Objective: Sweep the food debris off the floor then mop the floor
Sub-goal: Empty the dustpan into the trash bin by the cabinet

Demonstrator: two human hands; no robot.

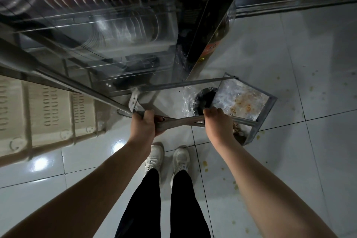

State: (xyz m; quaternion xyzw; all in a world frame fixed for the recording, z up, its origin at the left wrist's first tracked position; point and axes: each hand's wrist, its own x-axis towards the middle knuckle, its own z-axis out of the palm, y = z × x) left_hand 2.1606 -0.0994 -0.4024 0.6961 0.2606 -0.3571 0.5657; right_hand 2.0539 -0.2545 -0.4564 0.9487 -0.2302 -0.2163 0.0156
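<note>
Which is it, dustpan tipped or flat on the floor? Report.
Tipped: the dustpan slants its tray toward the lined bin, with the right hand gripping its handle.

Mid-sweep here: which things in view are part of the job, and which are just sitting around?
Job: metal dustpan, its handle gripped by left hand and right hand, yellow food bits, tiled floor.

Bystanders: beige crate, stacked dishes, metal cabinet.
</note>
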